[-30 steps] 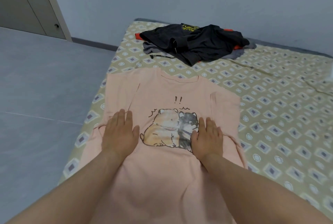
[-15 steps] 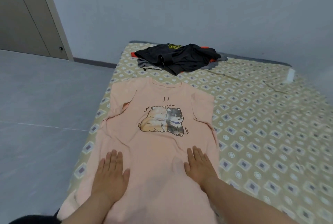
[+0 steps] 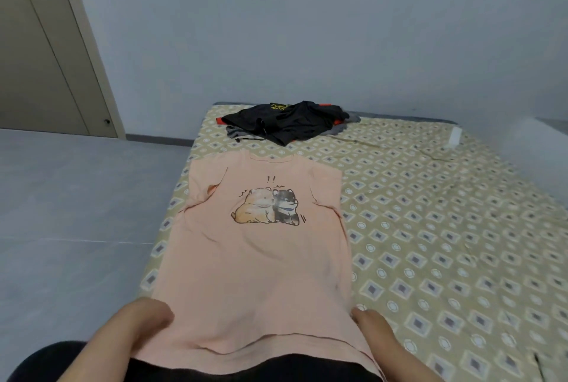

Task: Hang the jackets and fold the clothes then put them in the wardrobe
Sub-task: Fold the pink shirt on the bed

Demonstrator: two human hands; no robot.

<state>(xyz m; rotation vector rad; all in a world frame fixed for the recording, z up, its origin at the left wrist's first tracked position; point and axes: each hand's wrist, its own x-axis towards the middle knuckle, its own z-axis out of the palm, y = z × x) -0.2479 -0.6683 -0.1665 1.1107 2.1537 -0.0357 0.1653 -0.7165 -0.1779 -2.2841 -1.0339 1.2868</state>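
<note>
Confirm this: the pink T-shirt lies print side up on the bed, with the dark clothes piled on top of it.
Wrong: the head view shows the dark clothes piled on the bed beyond the collar of the pink T-shirt, not on top of it. The print faces up.

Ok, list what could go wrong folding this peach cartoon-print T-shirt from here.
1. The peach cartoon-print T-shirt lies along the left edge of the patterned bed sheet, hem hanging over the near edge; a tug could slide it toward the grey floor.
2. Its floor-side sleeve is bunched; folding now would likely trap creases.
3. The left hand and right hand are both down at the hem, so the collar end may skew.
</note>
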